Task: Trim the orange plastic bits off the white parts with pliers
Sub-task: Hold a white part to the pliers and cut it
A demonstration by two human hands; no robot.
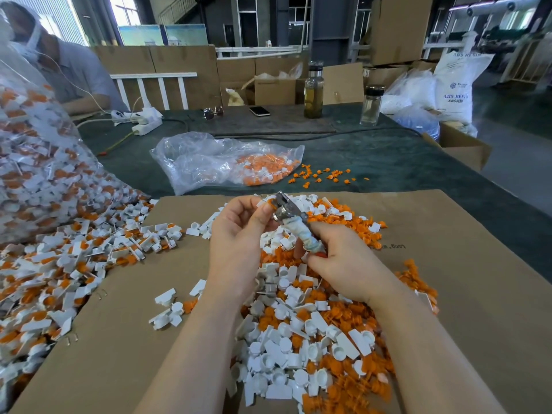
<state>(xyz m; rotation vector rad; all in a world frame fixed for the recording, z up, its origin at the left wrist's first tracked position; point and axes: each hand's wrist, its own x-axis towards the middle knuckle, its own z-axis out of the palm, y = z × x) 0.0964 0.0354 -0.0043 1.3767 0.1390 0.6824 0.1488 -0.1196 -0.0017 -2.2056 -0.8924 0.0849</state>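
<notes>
The white sack [455, 85] at the far right reads "ABS RESIN"; small print on the cardboard [466, 264] is too blurred to read.

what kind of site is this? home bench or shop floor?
Likely a plastics factory floor: piles of white parts on a cardboard sheet, an ABS resin sack beside stacked cartons, and steel columns behind.
</notes>
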